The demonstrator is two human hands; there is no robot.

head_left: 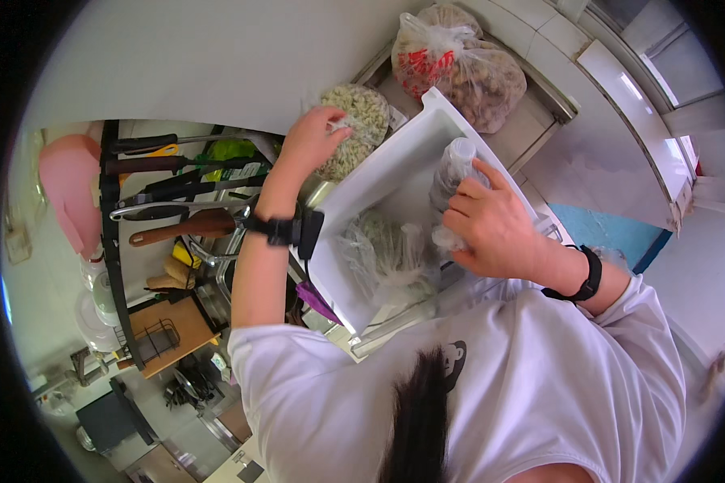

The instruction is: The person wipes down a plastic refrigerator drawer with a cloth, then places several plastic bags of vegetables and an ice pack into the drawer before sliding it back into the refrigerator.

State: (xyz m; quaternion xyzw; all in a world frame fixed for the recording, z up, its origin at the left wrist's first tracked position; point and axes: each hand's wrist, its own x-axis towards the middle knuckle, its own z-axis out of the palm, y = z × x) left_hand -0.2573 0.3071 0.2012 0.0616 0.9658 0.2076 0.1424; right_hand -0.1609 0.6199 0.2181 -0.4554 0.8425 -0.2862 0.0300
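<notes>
A clear plastic bag of pale green pieces, perhaps shelled beans (pixel 355 108), lies at the far left rim of a white freezer-type drawer (pixel 393 154). My left hand (pixel 314 142) pinches the gathered plastic at the bag's middle. Inside the drawer, my right hand (pixel 489 226) has its fingers around a plastic-wrapped bottle or container (pixel 458 154) with a round, pale end. My palm hides much of that item. Beside it on the drawer floor sits another knotted clear bag (pixel 389 253) with greenish contents.
Behind the drawer, tied plastic bags of brown lumpy food (pixel 459 75) rest on a counter. At left, a black rack (pixel 116 241) holds utensils with handles, including a brown wooden one (pixel 181 228), near a metal faucet (pixel 217 258). A purple cloth (pixel 317 303) hangs by the drawer's left side.
</notes>
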